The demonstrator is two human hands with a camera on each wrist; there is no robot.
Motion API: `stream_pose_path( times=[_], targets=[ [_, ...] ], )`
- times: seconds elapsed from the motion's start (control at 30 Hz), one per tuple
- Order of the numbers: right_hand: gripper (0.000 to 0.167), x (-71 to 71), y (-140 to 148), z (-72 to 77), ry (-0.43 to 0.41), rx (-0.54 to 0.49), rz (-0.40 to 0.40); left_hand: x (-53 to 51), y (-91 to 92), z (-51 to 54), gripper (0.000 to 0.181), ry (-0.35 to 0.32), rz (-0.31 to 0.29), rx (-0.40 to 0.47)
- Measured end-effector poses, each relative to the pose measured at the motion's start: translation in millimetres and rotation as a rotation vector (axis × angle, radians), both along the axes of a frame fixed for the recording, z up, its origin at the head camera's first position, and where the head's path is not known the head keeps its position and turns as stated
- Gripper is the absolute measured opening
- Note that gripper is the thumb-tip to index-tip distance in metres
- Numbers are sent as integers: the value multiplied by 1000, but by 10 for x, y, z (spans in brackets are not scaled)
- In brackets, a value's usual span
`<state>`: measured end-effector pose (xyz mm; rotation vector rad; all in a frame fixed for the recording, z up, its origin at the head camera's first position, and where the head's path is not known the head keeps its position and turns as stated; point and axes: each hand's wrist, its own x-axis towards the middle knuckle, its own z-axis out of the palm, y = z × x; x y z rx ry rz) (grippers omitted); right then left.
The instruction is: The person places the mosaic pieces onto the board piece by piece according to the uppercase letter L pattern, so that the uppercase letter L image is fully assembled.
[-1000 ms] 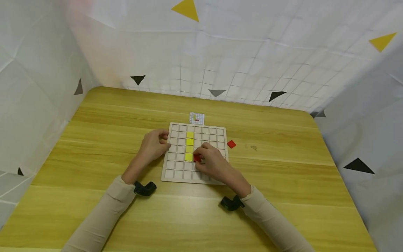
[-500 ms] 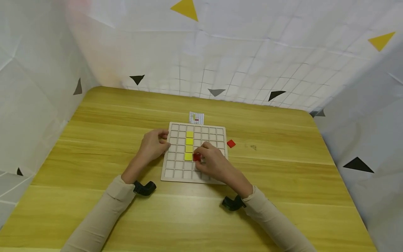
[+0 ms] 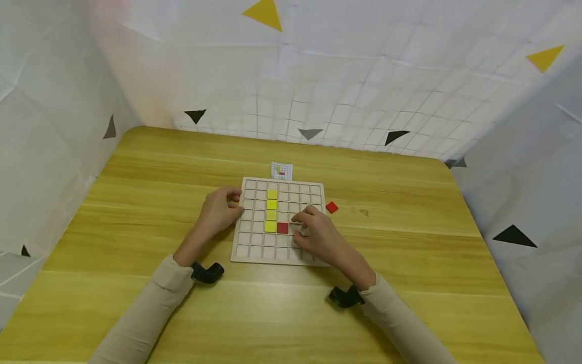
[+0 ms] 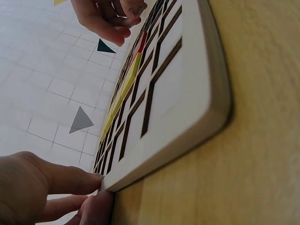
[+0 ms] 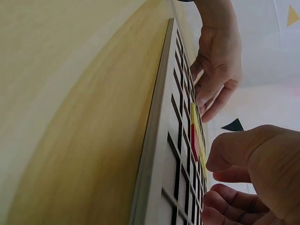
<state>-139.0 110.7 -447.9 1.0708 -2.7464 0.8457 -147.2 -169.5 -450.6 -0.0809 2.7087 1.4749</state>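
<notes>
A wooden grid board (image 3: 282, 258) lies flat on the table. Several yellow square tiles (image 3: 271, 205) form a column in its cells, and one red tile (image 3: 282, 228) sits in the cell right of the lowest yellow one. My left hand (image 3: 218, 210) holds the board's left edge, thumb and fingertips against the rim. Over the cells just right of that red tile is my right hand (image 3: 320, 235), thumb and fingers apart with nothing between them. In the right wrist view, the right fingers (image 5: 234, 197) hang beside the grid. A second red tile (image 3: 332, 207) lies off the board's right side.
Behind the board lies a small printed card (image 3: 282, 171) showing a grid with coloured cells. The wooden table (image 3: 400, 242) extends to both sides, bounded by white sheets (image 3: 336, 65) with triangles on them. A faint dark mark (image 3: 364, 212) is on the tabletop at right.
My right hand has let go of the red tile and moved a little to the right. That tile now shows fully in its cell. The left hand has stayed at the board's edge.
</notes>
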Motion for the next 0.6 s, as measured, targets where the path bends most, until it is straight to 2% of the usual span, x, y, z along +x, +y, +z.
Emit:
stream_pose_path(
  times=[0.6],
  targets=[
    [20, 0, 394, -26, -54, -7, -116, -6, -9, -17, 46, 2, -3, 2]
  ],
)
